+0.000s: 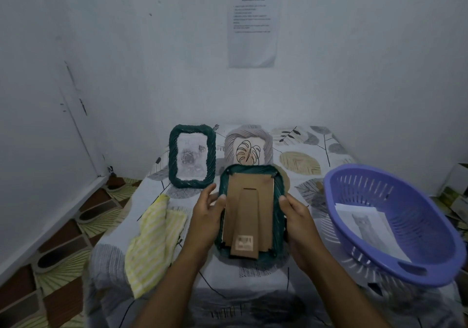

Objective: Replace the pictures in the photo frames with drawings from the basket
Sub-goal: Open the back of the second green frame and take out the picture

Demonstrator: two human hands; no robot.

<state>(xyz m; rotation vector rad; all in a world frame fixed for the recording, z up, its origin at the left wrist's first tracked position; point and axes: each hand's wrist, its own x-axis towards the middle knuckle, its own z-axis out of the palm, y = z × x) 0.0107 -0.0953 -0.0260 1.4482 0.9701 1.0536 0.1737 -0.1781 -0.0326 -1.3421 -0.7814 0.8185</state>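
Note:
I hold a dark green photo frame [249, 211] with its brown cardboard back and stand facing me, just above the table. My left hand [206, 216] grips its left edge, thumb on the backing. My right hand [296, 216] grips its right edge. Behind it, a second green frame [191, 156] stands upright with a grey rose picture. A beige frame [249, 147] with a leaf drawing stands to its right, partly hidden by the held frame. The purple basket [395, 223] on the right holds paper drawings [364, 223].
A yellow striped cloth [154, 239] lies crumpled left of my hands. The table [298, 160] has a leaf-patterned cover and stands against a white wall with a printed sheet [252, 23] taped up. Tiled floor shows at left.

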